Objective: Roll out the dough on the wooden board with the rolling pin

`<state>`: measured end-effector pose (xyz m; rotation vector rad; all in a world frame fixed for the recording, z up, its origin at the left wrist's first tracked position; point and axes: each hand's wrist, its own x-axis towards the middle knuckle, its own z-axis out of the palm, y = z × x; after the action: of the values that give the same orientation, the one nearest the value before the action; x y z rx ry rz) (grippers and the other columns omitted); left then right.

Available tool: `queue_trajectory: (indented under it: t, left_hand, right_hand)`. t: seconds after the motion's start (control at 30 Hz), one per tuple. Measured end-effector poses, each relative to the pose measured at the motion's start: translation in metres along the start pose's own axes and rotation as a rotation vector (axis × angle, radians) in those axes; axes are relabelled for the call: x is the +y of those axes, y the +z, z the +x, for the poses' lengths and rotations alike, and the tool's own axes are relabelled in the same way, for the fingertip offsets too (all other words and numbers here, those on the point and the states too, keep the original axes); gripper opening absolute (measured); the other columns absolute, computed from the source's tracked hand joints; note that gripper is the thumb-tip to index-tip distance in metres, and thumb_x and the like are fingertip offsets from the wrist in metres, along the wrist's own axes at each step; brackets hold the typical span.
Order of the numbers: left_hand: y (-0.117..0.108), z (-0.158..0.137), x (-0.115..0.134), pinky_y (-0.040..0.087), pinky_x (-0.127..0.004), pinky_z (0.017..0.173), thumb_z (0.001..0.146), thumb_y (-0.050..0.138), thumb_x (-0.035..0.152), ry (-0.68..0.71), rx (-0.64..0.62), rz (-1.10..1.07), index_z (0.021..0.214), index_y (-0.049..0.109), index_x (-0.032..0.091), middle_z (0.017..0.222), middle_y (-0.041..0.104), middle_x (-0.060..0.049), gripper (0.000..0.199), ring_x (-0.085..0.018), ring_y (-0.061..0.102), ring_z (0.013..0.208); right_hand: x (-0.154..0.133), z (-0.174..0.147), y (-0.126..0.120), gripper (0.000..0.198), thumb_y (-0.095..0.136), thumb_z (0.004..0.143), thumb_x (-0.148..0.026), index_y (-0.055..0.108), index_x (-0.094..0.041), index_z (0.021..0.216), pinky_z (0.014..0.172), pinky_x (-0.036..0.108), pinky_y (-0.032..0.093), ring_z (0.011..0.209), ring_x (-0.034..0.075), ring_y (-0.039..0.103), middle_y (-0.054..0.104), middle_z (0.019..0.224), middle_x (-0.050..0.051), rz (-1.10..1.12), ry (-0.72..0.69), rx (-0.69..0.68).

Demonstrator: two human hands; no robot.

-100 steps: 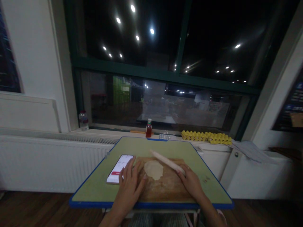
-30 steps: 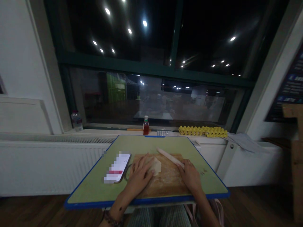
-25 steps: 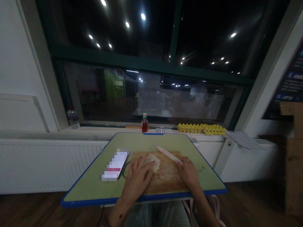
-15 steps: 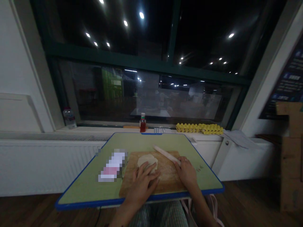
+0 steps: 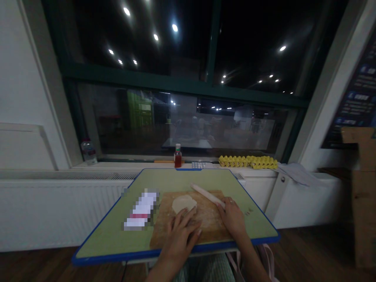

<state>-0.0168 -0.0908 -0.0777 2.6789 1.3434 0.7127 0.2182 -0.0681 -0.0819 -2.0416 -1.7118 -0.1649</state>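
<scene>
Partly, the near edge of a flat, roundish sheet of pale dough [image 5: 182, 203] is covered by the spread left hand [image 5: 180, 235], by which nothing is gripped; the near end of a slim, pale, rod-shaped rolling pin [image 5: 205, 194] is hidden within the grasping right hand [image 5: 233, 217]. The dough is laid mostly beyond the left hand, on a flour-dusted brown wooden board [image 5: 213, 229].

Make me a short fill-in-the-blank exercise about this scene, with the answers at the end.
1. The right hand holds the near end of a pale ____.
2. The round dough lies on a wooden ____.
3. The green tabletop has a ____ edge.
4. The bumpy tray on the windowsill is coloured ____.

Missing words: rolling pin; board; blue; yellow.
</scene>
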Motion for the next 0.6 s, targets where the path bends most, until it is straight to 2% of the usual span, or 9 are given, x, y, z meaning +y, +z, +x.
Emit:
queue_trajectory:
  t: [0.17, 0.3, 0.43, 0.5, 0.6]
  left_hand:
    - [-0.014, 0.007, -0.018, 0.029, -0.058, 0.108, 0.093, 0.047, 0.044, -0.075, 0.119, 0.087, 0.136, 0.051, 0.044, 0.156, 0.034, 0.003, 0.042, -0.032, 0.031, 0.140]
    - [-0.018, 0.014, -0.038, 0.028, -0.058, 0.107, 0.092, 0.051, 0.034, -0.153, 0.162, 0.168, 0.127, 0.061, 0.042, 0.153, 0.040, 0.002, 0.037, -0.032, 0.034, 0.139]
    - [-0.016, 0.014, -0.037, 0.027, -0.055, 0.109, 0.093, 0.049, 0.040, -0.039, 0.151, 0.163, 0.128, 0.059, 0.043, 0.150, 0.045, 0.004, 0.037, -0.030, 0.038, 0.137]
    - [-0.015, 0.012, -0.028, 0.025, -0.054, 0.111, 0.094, 0.046, 0.045, 0.030, 0.139, 0.144, 0.126, 0.060, 0.045, 0.150, 0.044, 0.005, 0.035, -0.029, 0.037, 0.137]
    - [-0.011, 0.006, -0.010, 0.026, -0.054, 0.112, 0.095, 0.042, 0.051, 0.088, 0.053, 0.080, 0.122, 0.063, 0.045, 0.152, 0.042, 0.007, 0.035, -0.029, 0.036, 0.137]
  right_hand:
    - [0.000, 0.000, 0.002, 0.034, 0.038, 0.098, -0.039, 0.059, -0.016, 0.111, 0.087, 0.027, 0.041, 0.106, 0.022, 0.060, 0.064, 0.114, 0.012, 0.010, 0.013, -0.011]
    - [-0.002, 0.001, 0.000, 0.032, 0.038, 0.099, -0.038, 0.060, -0.016, 0.109, 0.085, 0.027, 0.041, 0.103, 0.021, 0.061, 0.065, 0.110, 0.011, 0.025, 0.020, -0.019]
    - [-0.002, 0.000, 0.000, 0.031, 0.039, 0.098, -0.039, 0.060, -0.017, 0.106, 0.083, 0.027, 0.042, 0.102, 0.022, 0.060, 0.064, 0.109, 0.010, 0.018, 0.022, -0.010]
    - [-0.002, 0.000, 0.000, 0.031, 0.039, 0.098, -0.039, 0.060, -0.017, 0.107, 0.084, 0.028, 0.041, 0.103, 0.022, 0.060, 0.064, 0.109, 0.010, 0.028, 0.019, -0.006]
    - [0.000, 0.000, 0.000, 0.031, 0.040, 0.098, -0.039, 0.059, -0.017, 0.109, 0.085, 0.028, 0.041, 0.105, 0.022, 0.060, 0.064, 0.110, 0.010, 0.046, 0.025, -0.009]
